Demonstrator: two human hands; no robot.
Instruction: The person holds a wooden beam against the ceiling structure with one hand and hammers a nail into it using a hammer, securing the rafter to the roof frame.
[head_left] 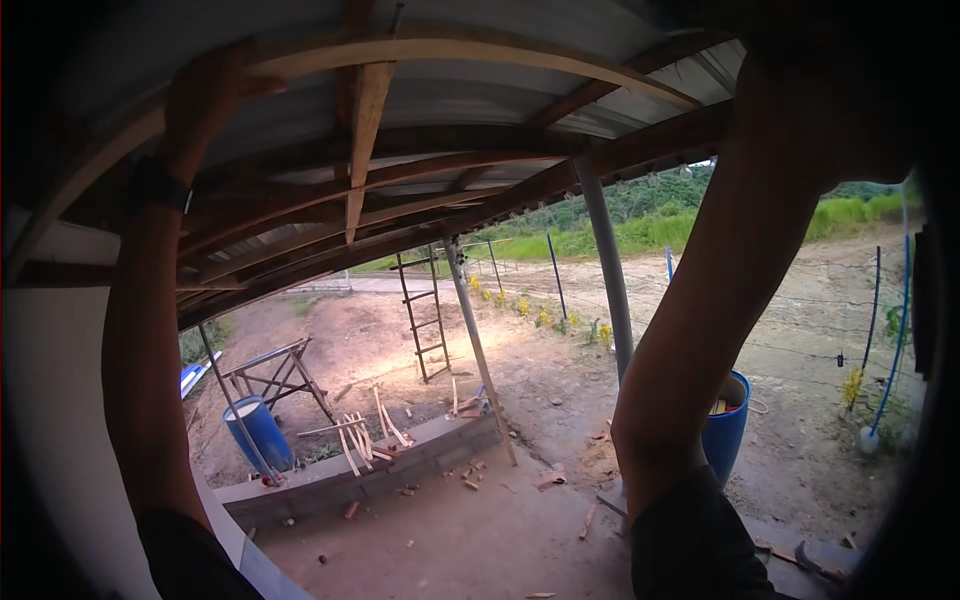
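Overhead, under the corrugated grey metal roofing sheets [460,95], a long, pale wooden batten [450,48] spans your view, and your left hand [205,95] is up against its left part. Your thumb side shows by the lower edge; how firmly the fingers close cannot be told. Your right hand [850,115] is raised well apart from the left, lost in the dark upper right, so whether it grips anything cannot be told either.

Much of the framing looks done: the sheets are up, dark brown wooden beams [660,138] run beneath them, and a shorter pale wooden piece [362,140] crosses the batten and reaches below it. No fastening can be made out beside your left hand, so judge that part unconfirmed. Loose pale wooden strips [348,453] lie over the low grey block wall [430,465], apparently unused, and small wood offcuts [470,485] litter the floor [400,550], suggesting cutting is at least partly done.
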